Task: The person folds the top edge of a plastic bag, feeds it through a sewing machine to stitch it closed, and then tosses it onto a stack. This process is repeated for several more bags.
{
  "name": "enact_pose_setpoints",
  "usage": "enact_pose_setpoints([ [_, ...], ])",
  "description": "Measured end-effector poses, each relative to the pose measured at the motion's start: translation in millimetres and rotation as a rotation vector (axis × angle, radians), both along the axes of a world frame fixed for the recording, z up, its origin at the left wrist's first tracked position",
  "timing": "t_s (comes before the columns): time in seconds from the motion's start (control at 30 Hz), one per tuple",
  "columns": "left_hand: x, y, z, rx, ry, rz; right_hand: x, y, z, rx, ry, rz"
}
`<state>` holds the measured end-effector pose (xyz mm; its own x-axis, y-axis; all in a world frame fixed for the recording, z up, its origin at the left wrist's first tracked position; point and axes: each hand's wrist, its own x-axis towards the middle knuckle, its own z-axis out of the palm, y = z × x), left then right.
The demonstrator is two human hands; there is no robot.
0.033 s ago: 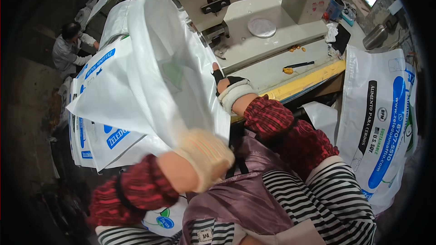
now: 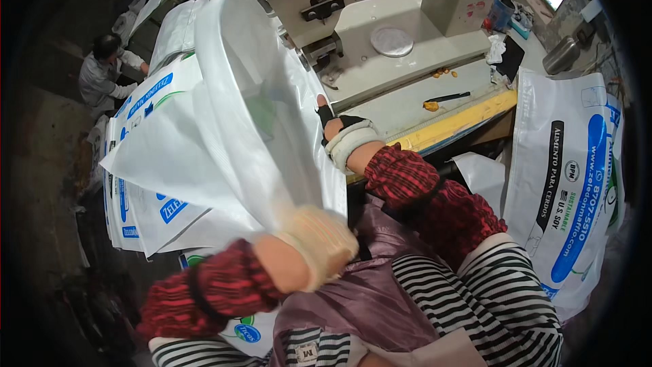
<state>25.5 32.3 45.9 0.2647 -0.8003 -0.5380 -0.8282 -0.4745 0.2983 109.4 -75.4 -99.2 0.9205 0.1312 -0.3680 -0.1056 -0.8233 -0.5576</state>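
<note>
A large white plastic woven sack (image 2: 234, 88), printed in blue and green, lies bunched and folded open in front of the machine. My left hand (image 2: 318, 245), in a cream wrist-covering glove, is closed at the sack's lower near corner. Folds run toward that hand, while its fingers are partly hidden and blurred. Along the sack's right edge, my right hand (image 2: 337, 129) wears a black fingerless glove with a pale band. One bare digit points away along the edge; the others are curled, pinching the sack beside the machine bed.
A cream sewing machine (image 2: 407, 20) stands ahead, with a yellow-edged bed (image 2: 455, 126). A dark pen (image 2: 448, 96) and small orange bits lie on it. More printed sacks hang at right (image 2: 570, 183) and lie stacked at left (image 2: 129, 197). A person (image 2: 109, 71) sits at far left.
My left hand has moved slightly right and toward me, and the sack's near folds have shifted with it. My right hand stays in place.
</note>
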Motion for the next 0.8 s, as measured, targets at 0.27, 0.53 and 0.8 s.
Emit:
enact_pose_setpoints([
  [0.27, -25, 5, -60, -0.123, 0.027, 0.108, -4, 1, -4, 0.087, -0.131, 0.095],
  [0.53, 54, -20, -69, -0.036, -0.222, 0.147, 24, -22, -46, 0.996, -0.42, -0.125],
  [0.8, 173, 12, -60, 0.112, -0.511, 0.209, 13, -32, -39, 1.617, 0.226, -0.47],
])
